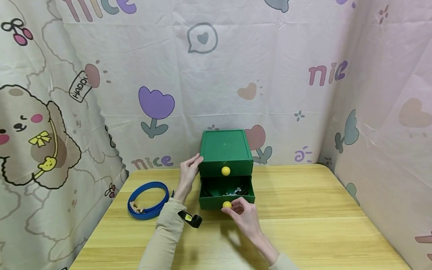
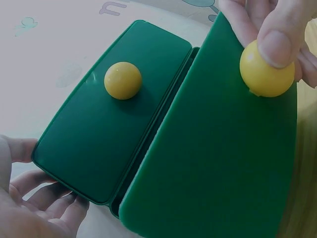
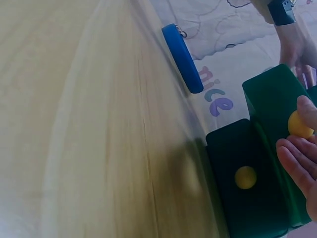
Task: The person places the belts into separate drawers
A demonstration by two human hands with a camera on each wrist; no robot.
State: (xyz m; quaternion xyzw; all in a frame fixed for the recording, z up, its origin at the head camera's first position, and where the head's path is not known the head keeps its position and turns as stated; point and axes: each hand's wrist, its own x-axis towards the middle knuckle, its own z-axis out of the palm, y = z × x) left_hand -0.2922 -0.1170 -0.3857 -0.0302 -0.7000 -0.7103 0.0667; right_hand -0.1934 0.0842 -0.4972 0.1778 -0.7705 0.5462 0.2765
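A small green two-drawer cabinet (image 1: 226,146) stands on the table, and its lower drawer (image 1: 210,204) is pulled out. Thumb and fingers of my right hand (image 1: 249,219) pinch the lower yellow knob (image 2: 260,74). My left hand (image 1: 188,174) rests against the cabinet's left side, its thumb at the upper front corner. The upper drawer (image 2: 84,148), with its own yellow knob (image 1: 225,171), is closed. Inside the lower drawer lie black and silvery things (image 1: 237,191), too small to make out. A coiled blue belt (image 1: 148,216) with a gold-coloured buckle lies left of my left hand.
The cabinet stands near the back edge of the wooden table (image 1: 303,225). A printed cloth (image 1: 216,82) hangs behind the table and along both sides. A black strap with a small device (image 1: 192,218) is on my left wrist.
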